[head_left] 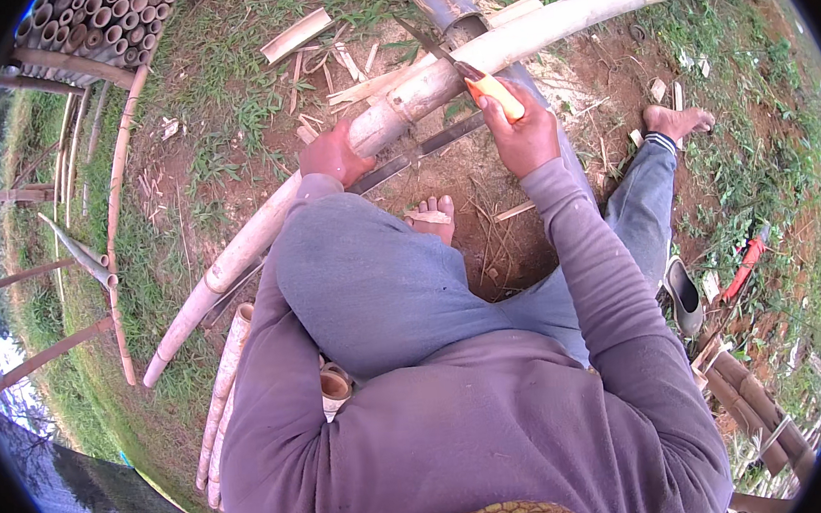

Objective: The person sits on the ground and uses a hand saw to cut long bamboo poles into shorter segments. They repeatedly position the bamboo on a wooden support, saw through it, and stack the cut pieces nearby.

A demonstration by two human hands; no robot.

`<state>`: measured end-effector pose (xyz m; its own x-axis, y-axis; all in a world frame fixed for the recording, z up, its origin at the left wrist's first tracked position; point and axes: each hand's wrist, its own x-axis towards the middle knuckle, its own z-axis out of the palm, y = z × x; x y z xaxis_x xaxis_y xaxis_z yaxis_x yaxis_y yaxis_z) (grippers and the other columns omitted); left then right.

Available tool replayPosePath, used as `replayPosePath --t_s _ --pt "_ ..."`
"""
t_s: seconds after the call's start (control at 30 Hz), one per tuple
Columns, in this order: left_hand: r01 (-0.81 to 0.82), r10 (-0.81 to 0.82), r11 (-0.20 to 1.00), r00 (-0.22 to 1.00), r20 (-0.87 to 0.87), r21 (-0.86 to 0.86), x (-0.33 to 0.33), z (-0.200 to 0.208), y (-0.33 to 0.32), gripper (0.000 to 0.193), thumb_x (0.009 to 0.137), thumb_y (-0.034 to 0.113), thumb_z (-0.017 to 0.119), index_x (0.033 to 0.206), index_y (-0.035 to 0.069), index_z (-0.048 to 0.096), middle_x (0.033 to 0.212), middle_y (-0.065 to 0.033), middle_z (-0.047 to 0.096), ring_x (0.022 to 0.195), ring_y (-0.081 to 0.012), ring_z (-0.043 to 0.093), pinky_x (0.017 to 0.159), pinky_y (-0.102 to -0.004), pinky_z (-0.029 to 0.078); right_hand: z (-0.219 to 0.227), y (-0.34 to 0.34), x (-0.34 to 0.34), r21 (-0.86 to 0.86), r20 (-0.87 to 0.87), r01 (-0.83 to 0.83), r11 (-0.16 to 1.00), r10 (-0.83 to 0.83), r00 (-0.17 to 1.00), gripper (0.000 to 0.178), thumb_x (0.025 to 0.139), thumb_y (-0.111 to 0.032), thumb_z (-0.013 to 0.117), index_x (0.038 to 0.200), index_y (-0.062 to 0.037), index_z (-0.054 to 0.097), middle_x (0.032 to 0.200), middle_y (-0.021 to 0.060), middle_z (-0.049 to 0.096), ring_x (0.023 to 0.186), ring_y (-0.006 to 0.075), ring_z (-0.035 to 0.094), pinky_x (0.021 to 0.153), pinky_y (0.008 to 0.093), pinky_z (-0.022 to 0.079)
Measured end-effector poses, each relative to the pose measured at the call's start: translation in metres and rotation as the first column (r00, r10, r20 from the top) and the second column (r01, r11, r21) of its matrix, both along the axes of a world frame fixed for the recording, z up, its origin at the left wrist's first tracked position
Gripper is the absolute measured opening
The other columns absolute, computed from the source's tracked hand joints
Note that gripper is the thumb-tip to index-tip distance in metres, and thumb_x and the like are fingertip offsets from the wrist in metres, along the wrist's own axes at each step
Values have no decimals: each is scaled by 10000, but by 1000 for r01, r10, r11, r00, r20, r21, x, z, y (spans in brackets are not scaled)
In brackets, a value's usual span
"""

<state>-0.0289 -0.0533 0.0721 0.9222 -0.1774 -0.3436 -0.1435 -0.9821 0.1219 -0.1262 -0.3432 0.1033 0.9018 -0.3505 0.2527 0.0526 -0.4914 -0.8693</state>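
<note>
A long pale bamboo pole (pixel 385 121) runs slantwise in front of me, from the lower left to the upper right. My left hand (pixel 333 156) is closed around it, just left of a joint. In my right hand (pixel 524 137) is a handsaw (pixel 492 94) with an orange-yellow handle, the fingers wrapped round it. Its thin dark blade points up and to the left and lies across the pole; the teeth are too small to make out. A thick grey pole (pixel 439 2) passes underneath, beside a dark flat bar (pixel 454 134).
Split bamboo pieces (pixel 297 36) and shavings litter the ground. At upper left, cut bamboo tubes (pixel 107 20) are stacked above a pole frame. A shoe (pixel 684 295) and a red-handled tool (pixel 747 267) lie at right. Short bamboo lengths (pixel 224 397) lean by my left side.
</note>
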Motion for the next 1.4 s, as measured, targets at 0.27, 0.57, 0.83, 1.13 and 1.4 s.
replayPosePath --t_s 0.27,0.57,0.83,1.13,1.4 --pt "-18 19 999 999 25 -34 -2 -9 19 852 722 439 869 1466 134 588 1147 -194 783 1068 -397 760 962 -488 599 21 -44 -184 68 -59 -61 996 65 996 462 973 -76 762 1403 34 635 1312 212 744 1122 252 773 918 362 601" --pt "26 -24 999 999 42 -42 9 -17 14 823 720 448 873 1430 130 603 1145 -194 786 1078 -396 759 971 -483 596 16 -4 -6 21 -187 -2 1000 6 982 423 1000 -167 765 1362 26 663 1143 187 787 946 204 764 828 322 590" --pt "200 -145 968 939 311 -152 -12 -20 18 765 720 424 889 1373 134 615 1270 -176 718 1164 -388 701 987 -494 559 36 -38 -173 44 -105 -39 998 43 994 470 963 -52 756 1404 53 631 1237 199 770 1037 229 782 884 335 599" --pt "331 -283 928 925 254 -170 -80 -103 5 644 936 254 769 1506 74 530 1371 -194 591 1295 -393 596 1115 -531 457 42 -34 -169 30 -99 -44 999 47 994 466 963 -54 760 1397 53 629 1269 198 759 1044 215 776 879 319 592" --pt "33 -26 998 990 140 -49 -165 -234 -73 409 1065 389 542 1364 116 600 1201 -153 662 1102 -341 670 927 -536 519 45 -26 -164 63 -104 -45 997 52 993 454 975 -63 746 1401 45 630 1181 176 777 926 175 769 832 317 600"
